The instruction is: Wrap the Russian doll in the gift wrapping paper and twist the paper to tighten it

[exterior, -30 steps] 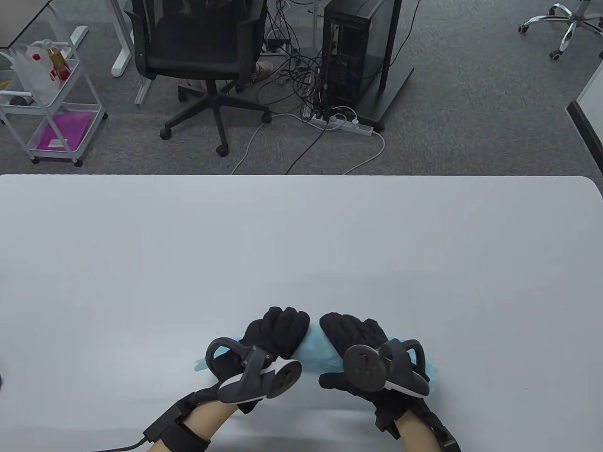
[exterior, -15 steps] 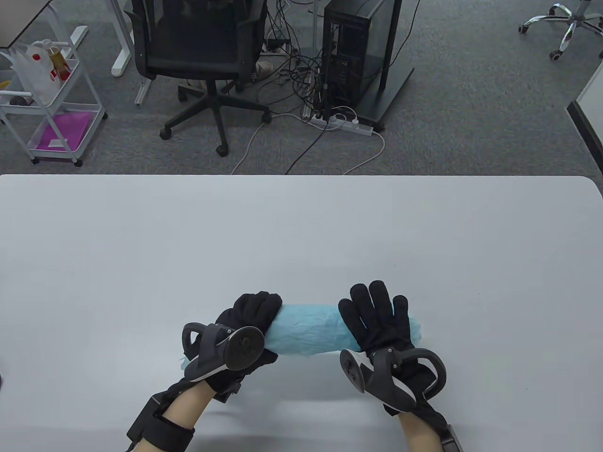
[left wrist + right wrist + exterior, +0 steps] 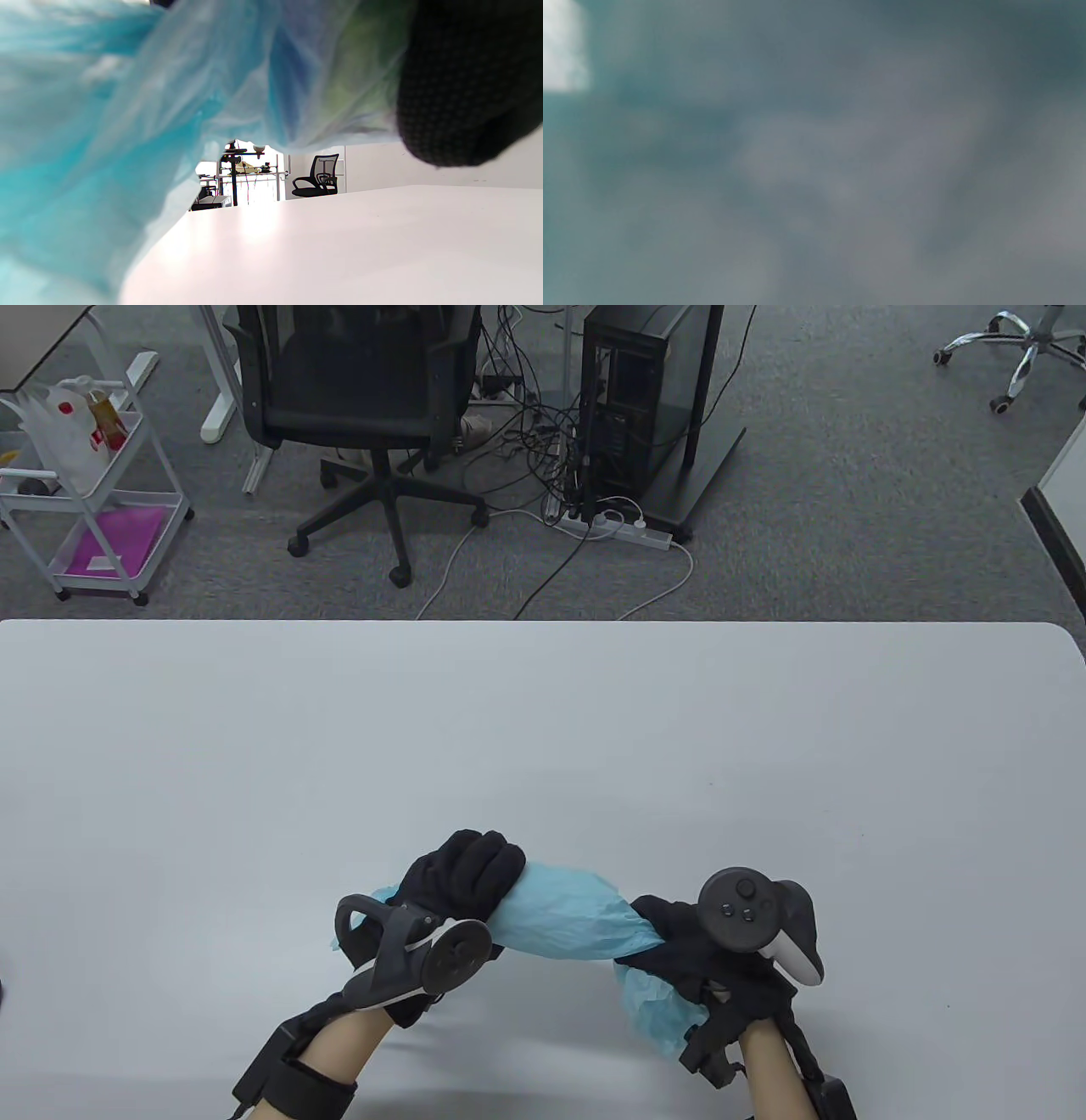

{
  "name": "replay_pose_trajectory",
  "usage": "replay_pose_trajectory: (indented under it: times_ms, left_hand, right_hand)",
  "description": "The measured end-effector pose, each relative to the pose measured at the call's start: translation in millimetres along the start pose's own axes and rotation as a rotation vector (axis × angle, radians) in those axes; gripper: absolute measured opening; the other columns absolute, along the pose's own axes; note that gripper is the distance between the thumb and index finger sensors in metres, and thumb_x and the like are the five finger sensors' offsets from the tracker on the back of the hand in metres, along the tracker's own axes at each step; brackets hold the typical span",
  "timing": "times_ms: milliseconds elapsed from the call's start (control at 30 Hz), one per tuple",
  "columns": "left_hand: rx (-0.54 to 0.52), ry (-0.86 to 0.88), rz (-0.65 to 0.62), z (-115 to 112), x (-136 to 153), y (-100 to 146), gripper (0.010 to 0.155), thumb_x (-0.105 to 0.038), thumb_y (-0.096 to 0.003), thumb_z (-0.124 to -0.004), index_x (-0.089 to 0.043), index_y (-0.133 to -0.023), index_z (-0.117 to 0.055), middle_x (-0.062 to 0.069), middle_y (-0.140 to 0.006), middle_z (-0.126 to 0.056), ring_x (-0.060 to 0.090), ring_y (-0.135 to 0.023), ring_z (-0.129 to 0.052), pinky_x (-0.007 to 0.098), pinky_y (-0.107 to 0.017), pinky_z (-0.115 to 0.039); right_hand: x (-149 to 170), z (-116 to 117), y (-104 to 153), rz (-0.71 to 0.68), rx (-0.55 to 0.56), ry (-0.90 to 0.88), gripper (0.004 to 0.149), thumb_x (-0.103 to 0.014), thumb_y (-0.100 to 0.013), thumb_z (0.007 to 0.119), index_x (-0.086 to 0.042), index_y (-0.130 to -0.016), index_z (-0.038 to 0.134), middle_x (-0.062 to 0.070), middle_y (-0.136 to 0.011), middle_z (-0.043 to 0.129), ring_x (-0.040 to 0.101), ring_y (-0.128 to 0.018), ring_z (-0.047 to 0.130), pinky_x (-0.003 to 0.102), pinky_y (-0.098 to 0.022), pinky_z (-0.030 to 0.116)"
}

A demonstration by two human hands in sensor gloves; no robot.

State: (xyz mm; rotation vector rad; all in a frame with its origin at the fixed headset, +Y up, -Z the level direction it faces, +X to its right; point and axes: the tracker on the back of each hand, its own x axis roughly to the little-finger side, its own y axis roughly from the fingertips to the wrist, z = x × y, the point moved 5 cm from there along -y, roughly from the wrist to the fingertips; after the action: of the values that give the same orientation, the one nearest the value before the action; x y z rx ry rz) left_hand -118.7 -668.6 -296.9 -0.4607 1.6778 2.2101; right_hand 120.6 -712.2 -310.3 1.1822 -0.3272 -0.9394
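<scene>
A roll of light blue wrapping paper [image 3: 564,918] lies across the near part of the white table [image 3: 543,729]; the doll inside is hidden, only faint green and blue show through the paper [image 3: 331,76] in the left wrist view. My left hand [image 3: 462,878] grips the roll's left end, fingers curled over it. My right hand [image 3: 679,937] grips the right end, turned so its tracker faces up, and the paper is pinched narrow there. A loose tail of paper [image 3: 657,1001] hangs out below that hand. The right wrist view shows only blurred blue-grey paper [image 3: 814,169].
Beyond the table's far edge stand a black office chair [image 3: 356,398], a computer tower [image 3: 636,398] with cables and a white cart [image 3: 85,483] on grey carpet.
My right hand went from lying flat on the roll to gripping its right end and rotated, twisting the paper narrow there. The left hand kept its grip on the left end.
</scene>
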Motion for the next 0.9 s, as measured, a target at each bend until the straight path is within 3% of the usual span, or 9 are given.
replay_pose_trajectory:
  times_ms: [133, 267, 467, 667, 800, 900]
  left_hand:
    - [-0.019, 0.009, -0.003, 2, 2, 1, 0.113, -0.059, -0.0185, -0.101, -0.050, -0.102, -0.026, -0.025, -0.112, -0.044, 0.011, -0.112, -0.066, 0.038, -0.078, -0.073]
    - [-0.013, -0.032, -0.014, 0, 3, 3, 0.113, -0.059, -0.0194, -0.101, -0.051, -0.102, -0.024, -0.026, -0.112, -0.042, 0.010, -0.114, -0.064, 0.038, -0.079, -0.072]
    - [-0.030, -0.025, -0.027, 1, -1, 4, 0.113, -0.059, -0.0204, -0.100, -0.051, -0.102, -0.023, -0.026, -0.113, -0.041, 0.010, -0.114, -0.063, 0.038, -0.080, -0.070]
    - [-0.040, -0.007, -0.064, 2, -5, 6, 0.112, -0.058, -0.0218, -0.100, -0.053, -0.101, -0.021, -0.028, -0.113, -0.038, 0.008, -0.116, -0.060, 0.039, -0.083, -0.068]
    - [-0.041, -0.006, -0.060, 2, -4, 6, 0.112, -0.059, -0.0211, -0.100, -0.053, -0.101, -0.022, -0.027, -0.113, -0.040, 0.008, -0.116, -0.061, 0.039, -0.082, -0.068]
    - [-0.029, -0.019, -0.028, 0, 2, 5, 0.111, -0.060, -0.0208, -0.100, -0.051, -0.101, -0.024, -0.026, -0.112, -0.042, 0.010, -0.114, -0.064, 0.039, -0.081, -0.070]
  right_hand:
    - [6, 13, -4, -0.078, -0.164, -0.252, 0.054, -0.044, -0.046, 0.083, -0.004, -0.081, 0.074, -0.006, -0.054, 0.102, -0.007, -0.021, 0.097, 0.031, -0.022, 0.091]
    - [16, 30, -5, -0.060, -0.317, -0.429, 0.065, -0.051, -0.045, 0.081, -0.001, -0.085, 0.070, -0.003, -0.061, 0.101, -0.005, -0.028, 0.100, 0.032, -0.026, 0.091]
    - [27, 46, -12, -0.056, -0.341, -0.699, 0.052, -0.047, -0.049, 0.077, 0.000, -0.071, 0.080, -0.003, -0.045, 0.105, -0.007, -0.014, 0.099, 0.029, -0.014, 0.091]
    - [26, 76, -16, -0.119, -0.465, -0.990, 0.047, -0.043, -0.050, 0.076, 0.002, -0.059, 0.086, -0.003, -0.026, 0.103, -0.008, 0.002, 0.090, 0.027, -0.001, 0.089]
    - [26, 79, -16, -0.115, -0.473, -1.017, 0.046, -0.042, -0.051, 0.075, 0.002, -0.058, 0.086, -0.003, -0.024, 0.103, -0.009, 0.004, 0.088, 0.026, 0.000, 0.090]
    - [29, 62, -14, -0.069, -0.393, -0.831, 0.050, -0.047, -0.056, 0.070, 0.000, -0.070, 0.080, 0.001, -0.042, 0.103, -0.003, -0.011, 0.096, 0.033, -0.019, 0.091]
